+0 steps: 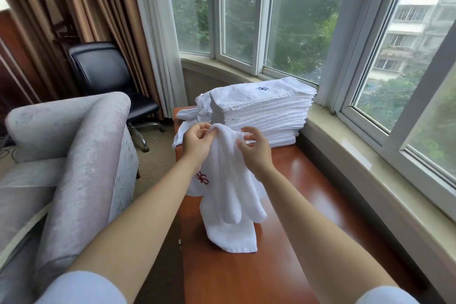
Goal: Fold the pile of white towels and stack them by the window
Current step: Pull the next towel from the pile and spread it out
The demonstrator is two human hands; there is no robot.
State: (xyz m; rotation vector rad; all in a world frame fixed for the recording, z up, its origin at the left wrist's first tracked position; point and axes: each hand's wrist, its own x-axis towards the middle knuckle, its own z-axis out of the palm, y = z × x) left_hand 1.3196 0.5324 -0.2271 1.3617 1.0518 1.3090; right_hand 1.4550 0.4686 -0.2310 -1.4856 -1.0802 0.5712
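A crumpled white towel (229,190) with a red embroidered mark hangs over the wooden table (296,205), its lower end resting on the tabletop. My left hand (197,143) pinches its top edge. Close to the right, my right hand (256,150) pinches the same edge. Behind them a tall stack of folded white towels (266,108) with a blue mark on top stands at the table's far end beside the window. Loose unfolded towels (190,112) lie against the stack's left side.
A grey upholstered armchair (74,155) stands close on the left of the table. A black office chair (106,74) is behind it by brown curtains. The stone window sill (370,155) runs along the table's right side.
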